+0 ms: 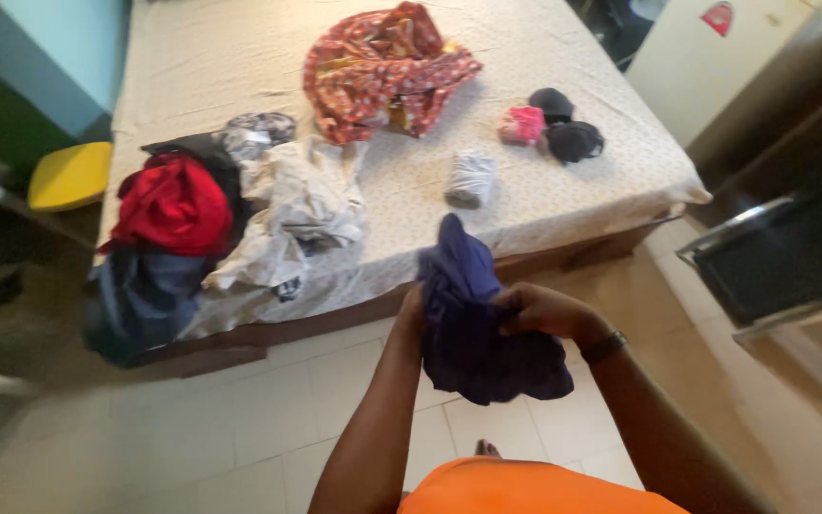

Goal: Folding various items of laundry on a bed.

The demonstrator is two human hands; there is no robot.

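My left hand (412,314) and my right hand (541,310) both gripping a bunched dark blue garment (482,324), held above the tiled floor (221,428), bed (563,57) ahead, crumpled clothes pile (230,209) on its near edge

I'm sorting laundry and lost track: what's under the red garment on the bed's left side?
The red garment lies on a dark blue garment hanging over the bed edge. Anything deeper is covered.

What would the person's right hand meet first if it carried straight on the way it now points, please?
The right hand points leftward into the dark blue garment it grips, so it would press further into that cloth first, then probably meet the left hand behind it, though depth is unclear.
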